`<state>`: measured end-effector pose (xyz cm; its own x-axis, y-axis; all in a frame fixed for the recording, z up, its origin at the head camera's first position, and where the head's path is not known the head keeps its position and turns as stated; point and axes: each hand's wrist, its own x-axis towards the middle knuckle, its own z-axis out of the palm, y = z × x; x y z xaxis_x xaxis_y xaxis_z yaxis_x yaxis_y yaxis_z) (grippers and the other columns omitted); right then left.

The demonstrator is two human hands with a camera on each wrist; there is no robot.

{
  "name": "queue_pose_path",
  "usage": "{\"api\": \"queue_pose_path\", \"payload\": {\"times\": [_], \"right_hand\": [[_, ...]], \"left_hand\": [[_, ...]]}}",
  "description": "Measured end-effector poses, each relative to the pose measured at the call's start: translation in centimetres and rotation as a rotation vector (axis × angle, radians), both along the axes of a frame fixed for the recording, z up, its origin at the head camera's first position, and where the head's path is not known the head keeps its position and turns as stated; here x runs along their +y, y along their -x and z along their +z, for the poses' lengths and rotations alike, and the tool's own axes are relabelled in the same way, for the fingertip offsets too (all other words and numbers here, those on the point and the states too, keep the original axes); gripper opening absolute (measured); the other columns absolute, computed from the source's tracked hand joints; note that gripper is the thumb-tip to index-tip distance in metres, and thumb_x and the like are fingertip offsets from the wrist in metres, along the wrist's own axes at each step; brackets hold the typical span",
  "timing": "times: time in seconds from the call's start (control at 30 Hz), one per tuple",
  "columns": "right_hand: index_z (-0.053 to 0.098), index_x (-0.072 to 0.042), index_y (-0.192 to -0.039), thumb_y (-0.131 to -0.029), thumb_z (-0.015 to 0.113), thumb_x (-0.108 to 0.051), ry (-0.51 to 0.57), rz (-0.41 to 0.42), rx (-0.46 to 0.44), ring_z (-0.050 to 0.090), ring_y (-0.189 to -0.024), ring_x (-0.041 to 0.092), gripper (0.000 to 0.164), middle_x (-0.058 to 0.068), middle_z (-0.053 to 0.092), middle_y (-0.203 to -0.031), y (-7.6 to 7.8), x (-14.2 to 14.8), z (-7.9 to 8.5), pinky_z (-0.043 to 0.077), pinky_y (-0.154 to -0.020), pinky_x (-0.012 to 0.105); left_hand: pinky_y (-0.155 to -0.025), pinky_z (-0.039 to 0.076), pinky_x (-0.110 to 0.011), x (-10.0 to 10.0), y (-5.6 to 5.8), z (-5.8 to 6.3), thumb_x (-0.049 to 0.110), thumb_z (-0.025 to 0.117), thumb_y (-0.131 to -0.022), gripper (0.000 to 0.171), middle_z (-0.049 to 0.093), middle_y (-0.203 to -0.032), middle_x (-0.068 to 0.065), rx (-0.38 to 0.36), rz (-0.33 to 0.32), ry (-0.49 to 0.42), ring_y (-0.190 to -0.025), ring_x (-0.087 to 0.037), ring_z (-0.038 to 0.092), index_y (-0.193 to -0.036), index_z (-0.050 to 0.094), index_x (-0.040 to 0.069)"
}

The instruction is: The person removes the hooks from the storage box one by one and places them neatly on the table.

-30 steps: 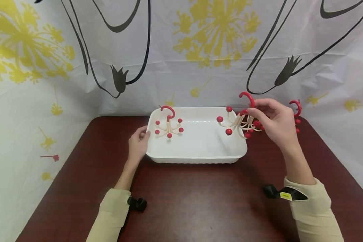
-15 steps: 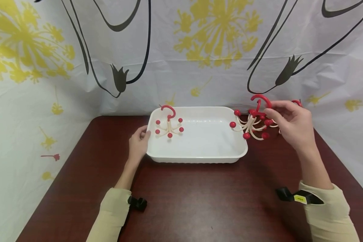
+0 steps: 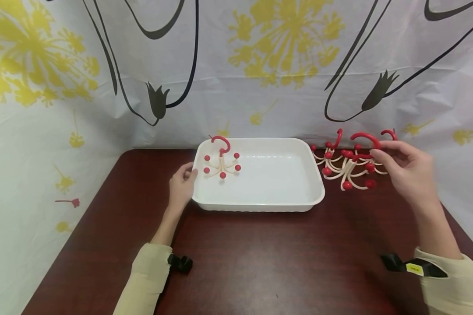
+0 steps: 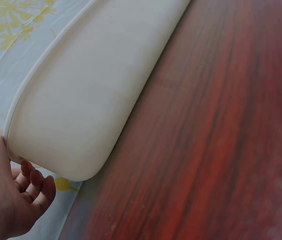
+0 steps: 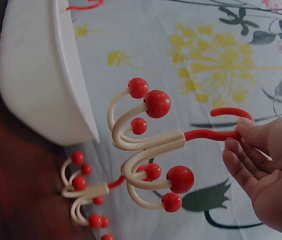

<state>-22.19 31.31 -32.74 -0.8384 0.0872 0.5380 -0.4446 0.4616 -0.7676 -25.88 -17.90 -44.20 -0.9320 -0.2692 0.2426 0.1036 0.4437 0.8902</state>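
My left hand (image 3: 181,186) grips the left rim of a white rectangular tray (image 3: 276,186), thumb at the rim and fingers curled below it in the left wrist view. Inside the tray, at its left end, is a multi-arm hook hanger (image 3: 221,164) with a red hook and cream arms tipped by red balls. To the right of the tray, my right hand (image 3: 411,173) pinches another such hanger by its red hook; the cream stem (image 5: 166,143) and ball-tipped arms show fully in the right wrist view. That held hanger overlaps others behind it in the head view.
Behind the held hanger, near the tray's right side, is a similar hanger (image 3: 336,142); a further red hook (image 3: 389,133) shows behind my right hand. The dark red-brown table (image 3: 256,253) extends in front of the tray. A patterned white sheet (image 3: 236,100) stands at the back.
My right hand has moved right with the held hanger, from over the tray's right rim to beyond it. The left hand and the tray have stayed put.
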Motion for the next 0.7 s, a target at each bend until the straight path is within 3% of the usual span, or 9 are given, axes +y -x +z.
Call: {"api": "queue_pose_path", "payload": {"times": [0.23,0.7], "right_hand": [[0.069,0.007,-0.113,-0.09,0.072,0.003,-0.039,-0.076,-0.011,0.067,-0.077,-0.007,0.024,-0.021,0.069,-0.09,-0.3,2.3,-1.2,0.048,-0.074,0.007],[0.07,-0.003,-0.11,-0.092,0.07,0.0,-0.002,-0.157,-0.098,0.066,-0.077,-0.011,0.018,-0.027,0.068,-0.089,-0.7,5.3,-2.7,0.047,-0.071,0.005]], "left_hand": [[-0.065,0.047,-0.027,0.1,-0.1,0.1,0.02,0.057,-0.103,0.036,0.064,-0.091,-0.019,-0.001,-0.004,-0.006,-0.079,-0.029,0.061,-0.134,0.062,0.002],[-0.065,0.047,-0.027,0.1,-0.1,0.0,0.021,0.057,-0.103,0.036,0.064,-0.091,-0.018,-0.008,0.003,-0.006,-0.079,-0.029,0.061,-0.134,0.063,0.003]]}}
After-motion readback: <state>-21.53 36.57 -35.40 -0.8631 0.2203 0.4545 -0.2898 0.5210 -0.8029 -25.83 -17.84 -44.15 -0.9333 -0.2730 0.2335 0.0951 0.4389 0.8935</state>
